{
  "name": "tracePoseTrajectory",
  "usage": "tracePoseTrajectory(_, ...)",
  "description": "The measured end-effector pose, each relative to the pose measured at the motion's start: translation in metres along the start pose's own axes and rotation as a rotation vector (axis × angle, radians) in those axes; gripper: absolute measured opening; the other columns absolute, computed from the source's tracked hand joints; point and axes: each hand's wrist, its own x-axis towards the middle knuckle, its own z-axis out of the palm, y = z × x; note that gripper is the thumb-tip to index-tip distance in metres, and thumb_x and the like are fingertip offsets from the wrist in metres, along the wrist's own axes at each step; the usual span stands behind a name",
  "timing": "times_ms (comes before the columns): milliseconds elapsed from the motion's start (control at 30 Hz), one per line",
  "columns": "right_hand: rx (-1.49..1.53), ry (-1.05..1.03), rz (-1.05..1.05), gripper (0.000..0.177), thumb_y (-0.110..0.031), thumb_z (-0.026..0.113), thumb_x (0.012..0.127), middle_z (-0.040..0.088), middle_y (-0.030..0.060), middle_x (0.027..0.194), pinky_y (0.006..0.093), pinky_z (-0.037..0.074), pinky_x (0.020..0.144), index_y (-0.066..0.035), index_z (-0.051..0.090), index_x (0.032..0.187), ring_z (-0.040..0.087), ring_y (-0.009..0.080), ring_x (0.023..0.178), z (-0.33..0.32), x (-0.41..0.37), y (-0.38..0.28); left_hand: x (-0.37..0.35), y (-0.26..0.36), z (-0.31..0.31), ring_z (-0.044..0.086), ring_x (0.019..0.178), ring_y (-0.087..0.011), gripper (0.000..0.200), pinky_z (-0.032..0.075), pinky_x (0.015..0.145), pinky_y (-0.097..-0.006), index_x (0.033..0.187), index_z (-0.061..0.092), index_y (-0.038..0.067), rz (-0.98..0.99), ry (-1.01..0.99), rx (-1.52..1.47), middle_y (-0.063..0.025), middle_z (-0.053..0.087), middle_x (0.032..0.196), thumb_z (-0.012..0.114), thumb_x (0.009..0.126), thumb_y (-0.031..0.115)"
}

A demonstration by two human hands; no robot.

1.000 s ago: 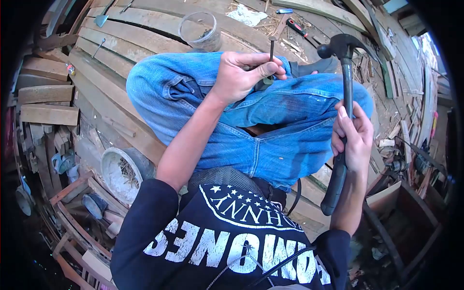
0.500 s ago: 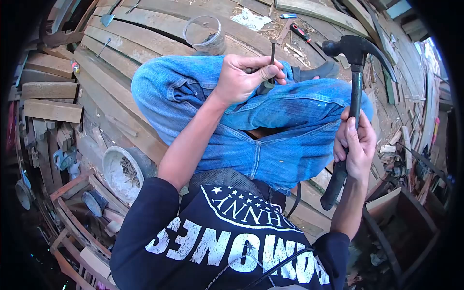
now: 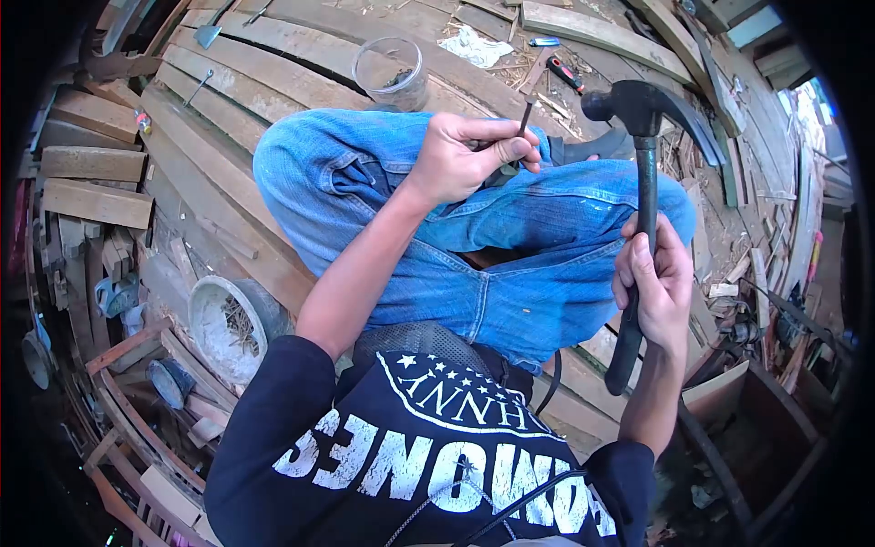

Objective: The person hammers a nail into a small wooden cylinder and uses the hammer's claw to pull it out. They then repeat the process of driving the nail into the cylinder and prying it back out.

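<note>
My left hand (image 3: 474, 157) pinches a dark nail (image 3: 526, 118) between thumb and fingers, its head end pointing up above the fingertips. It hovers over my crossed legs in blue jeans (image 3: 547, 210). On the right, my right hand (image 3: 658, 273) is wrapped round the black handle of a claw hammer (image 3: 647, 173). The hammer stands nearly upright, head at the top, with its claw curving to the right. Nail and hammer are apart.
A clear plastic tub (image 3: 390, 77) stands beyond my knees. Near it lie a white cloth (image 3: 476, 46) and a red-black screwdriver (image 3: 566, 75). A bucket with nails (image 3: 228, 324) is at left, and a wooden box (image 3: 756, 438) at lower right.
The hammer and my right hand have shifted slightly left. My left hand has moved slightly down and right, and the nail now leans more to the right.
</note>
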Motion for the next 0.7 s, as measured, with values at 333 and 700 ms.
tracePoseTrajectory(333,0.005,-0.051,0.084,0.025,-0.024,0.044,0.098,0.036,-0.0068,0.054,0.0185,0.027,0.037,-0.004,0.045,0.084,0.034,0.0019,0.041,-0.008,-0.010,-0.027,-0.003,-0.005,-0.001,0.068,0.075,-0.0201,0.015,0.057,0.069,-0.0305,0.094,0.067,-0.005,0.144,-0.025,0.120,-0.0152,0.068,0.084,0.065,0.079,-0.005)
tracePoseTrajectory(700,-0.657,-0.159,0.027,0.027,-0.021,0.051,0.093,0.039,0.0029,0.049,0.0291,0.029,0.042,0.000,0.049,0.076,0.040,0.0095,0.043,0.005,-0.019,-0.076,-0.003,-0.006,0.001,0.069,0.076,-0.0244,0.021,0.058,0.067,-0.0322,0.092,0.067,-0.003,0.388,-0.032,0.332,-0.0167,0.069,0.084,0.063,0.074,-0.012)
